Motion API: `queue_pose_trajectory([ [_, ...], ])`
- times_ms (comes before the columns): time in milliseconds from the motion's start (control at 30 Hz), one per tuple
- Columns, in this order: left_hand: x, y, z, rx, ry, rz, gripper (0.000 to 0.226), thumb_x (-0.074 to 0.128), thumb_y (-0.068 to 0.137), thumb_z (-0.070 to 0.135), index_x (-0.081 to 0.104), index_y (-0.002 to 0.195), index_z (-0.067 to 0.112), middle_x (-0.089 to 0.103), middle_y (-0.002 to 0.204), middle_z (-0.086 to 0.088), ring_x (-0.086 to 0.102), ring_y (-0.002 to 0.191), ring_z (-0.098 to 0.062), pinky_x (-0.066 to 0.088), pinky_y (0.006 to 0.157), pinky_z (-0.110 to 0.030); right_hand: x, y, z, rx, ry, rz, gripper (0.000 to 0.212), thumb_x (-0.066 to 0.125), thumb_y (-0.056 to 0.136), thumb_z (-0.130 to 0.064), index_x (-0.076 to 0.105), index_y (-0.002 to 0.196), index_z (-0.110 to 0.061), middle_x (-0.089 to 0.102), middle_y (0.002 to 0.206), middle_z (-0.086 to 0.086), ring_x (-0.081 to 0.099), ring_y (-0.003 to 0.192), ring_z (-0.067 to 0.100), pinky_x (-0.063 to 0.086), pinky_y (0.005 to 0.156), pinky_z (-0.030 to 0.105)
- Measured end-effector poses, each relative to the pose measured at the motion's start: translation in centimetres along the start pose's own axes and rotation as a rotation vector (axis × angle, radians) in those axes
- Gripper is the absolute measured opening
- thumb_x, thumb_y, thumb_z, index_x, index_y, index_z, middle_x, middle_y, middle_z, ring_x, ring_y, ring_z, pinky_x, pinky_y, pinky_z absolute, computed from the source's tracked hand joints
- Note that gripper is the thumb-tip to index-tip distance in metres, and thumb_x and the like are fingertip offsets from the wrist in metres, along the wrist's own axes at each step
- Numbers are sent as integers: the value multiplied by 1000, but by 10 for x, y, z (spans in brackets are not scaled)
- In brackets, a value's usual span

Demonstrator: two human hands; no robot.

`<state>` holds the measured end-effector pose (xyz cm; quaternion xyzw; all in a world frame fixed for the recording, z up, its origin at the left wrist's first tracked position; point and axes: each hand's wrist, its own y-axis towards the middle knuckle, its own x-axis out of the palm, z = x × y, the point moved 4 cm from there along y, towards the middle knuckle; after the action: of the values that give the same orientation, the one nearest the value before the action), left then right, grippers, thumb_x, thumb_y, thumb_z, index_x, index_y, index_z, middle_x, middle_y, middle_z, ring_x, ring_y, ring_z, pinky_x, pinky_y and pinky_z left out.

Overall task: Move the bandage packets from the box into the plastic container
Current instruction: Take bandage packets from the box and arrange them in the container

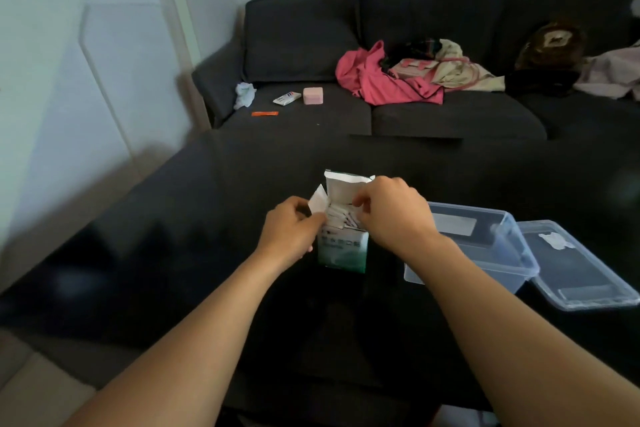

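Left hand (289, 230) curled around the left side of the box (343, 250), holding it upright and touching its side flap; right hand (391, 215) curled over the open top, fingertips bent down among the bandage packets (341, 218), though whether one is already pinched cannot be told. Box standing near the middle of the dark table (207, 218), plastic container (485, 253) just to the right of it, toward the right edge, with its lid (581, 274) lying beside, further right. Possible trouble, as a judgement: thin cardboard, light and tall, so likely to tip or crumple under a pull if the left grip loosens; packets packed tight and slippery, so several may come out together and scatter on the table; top flap may fold back over the opening. Box of matte white and green card, rectangular; packets small, flat, white paper; container clear, rigid, smooth, with rounded corners; lid the same clear plastic, shallow.
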<state>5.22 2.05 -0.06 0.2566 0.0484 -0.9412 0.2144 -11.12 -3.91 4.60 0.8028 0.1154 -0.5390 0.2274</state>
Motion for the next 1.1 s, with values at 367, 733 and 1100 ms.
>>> queue_pose_trajectory([
  [367, 4, -4, 35, 402, 405, 20, 10, 71, 85, 21, 66, 93, 24, 49, 110, 5, 62, 93, -24, 52, 76, -39, 7, 17, 13, -38, 166, -143, 10, 80, 81, -22, 77, 73, -25, 70, 81, -7, 68, 77, 14, 62, 76, 40],
  [733, 2, -6, 39, 366, 528, -5, 19, 66, 87, 26, 75, 103, 32, 56, 116, 7, 62, 99, -23, 49, 76, -35, 4, 12, 5, -85, 123, -149, 8, 77, 84, -16, 78, 87, -23, 69, 94, -1, 67, 85, 19, 60, 76, 36],
  [1100, 3, 0, 28, 290, 387, 23, 5, 70, 86, 24, 70, 84, 29, 57, 100, 6, 61, 92, -20, 43, 71, -28, 6, 12, 1, -52, 91, -86, 4, 76, 82, -23, 74, 80, -20, 68, 84, 0, 67, 76, 21, 59, 67, 35],
])
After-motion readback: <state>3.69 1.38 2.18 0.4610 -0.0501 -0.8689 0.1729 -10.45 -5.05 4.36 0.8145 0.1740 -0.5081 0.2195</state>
